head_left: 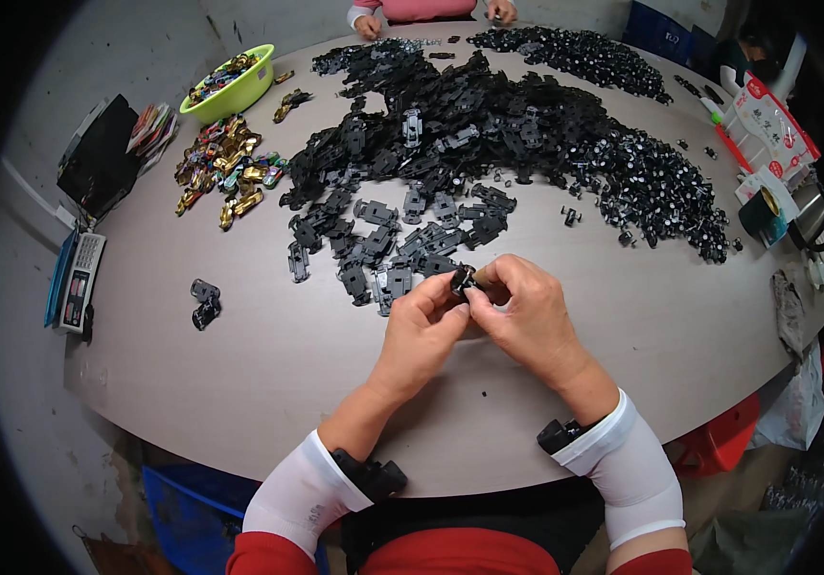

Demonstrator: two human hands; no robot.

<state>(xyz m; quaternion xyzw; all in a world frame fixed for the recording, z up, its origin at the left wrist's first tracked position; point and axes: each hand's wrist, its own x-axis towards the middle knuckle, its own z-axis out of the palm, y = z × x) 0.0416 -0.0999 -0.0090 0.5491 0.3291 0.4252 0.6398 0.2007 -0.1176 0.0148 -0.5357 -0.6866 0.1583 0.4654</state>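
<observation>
Up close, at the near edge of the round grey worktop, a person in white sleeve covers brings both hands together over one small black plastic part. The left hand pinches it from the left, fingers closed tight around it; the right hand closes on it from the other side, thumb pressing in. The part sits just above the worktop, between the fingertips, mostly covered by them, so its exact shape is hard to make out.

Just beyond the hands lies a loose spread of grey-black chassis pieces, and behind it a far larger heap of black parts with a drift of small wheels to the right. Judging by that bulk, most of the work appears to lie ahead. Only two dark pieces sit apart at the left; whether they are finished cannot be told.

Farther left, gold and coloured toy car shells lie beside a green bowl holding more. At the far rim, another person's hands are cut off by the frame; the right edge's clutter blurs into shadow.
</observation>
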